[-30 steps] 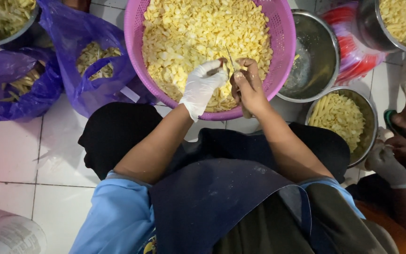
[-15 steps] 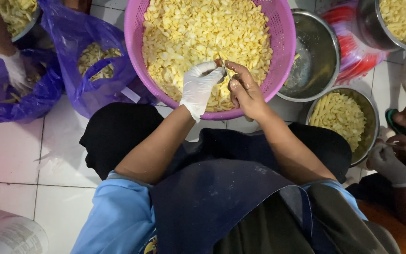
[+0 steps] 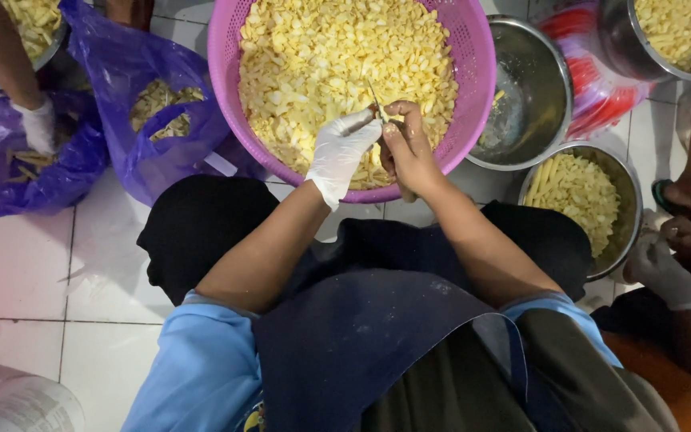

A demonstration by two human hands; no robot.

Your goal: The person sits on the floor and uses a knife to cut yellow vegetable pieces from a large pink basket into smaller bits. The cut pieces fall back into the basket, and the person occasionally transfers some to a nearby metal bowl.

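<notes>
My left hand (image 3: 341,151), in a white glove, and my bare right hand (image 3: 406,150) meet over the near rim of a pink perforated basket (image 3: 222,72). The basket is heaped with pale yellow cut pieces (image 3: 321,64). Between the fingertips of both hands is one small yellow piece. My right hand grips a thin knife (image 3: 374,98) whose blade points up over the pile. The gloved fingers pinch the piece against the blade. My dark apron and blue sleeves fill the lower frame.
Two purple plastic bags (image 3: 145,112) with scraps lie at the left, where another person's gloved hand (image 3: 37,124) reaches in. An empty steel bowl (image 3: 521,96) and a steel bowl of yellow strips (image 3: 581,200) stand at the right. Another person's gloved hand (image 3: 665,272) is at the far right.
My hands have shifted slightly up over the basket rim, and the knife blade now points upward. The other person's gloved hand has appeared at the left purple bag.
</notes>
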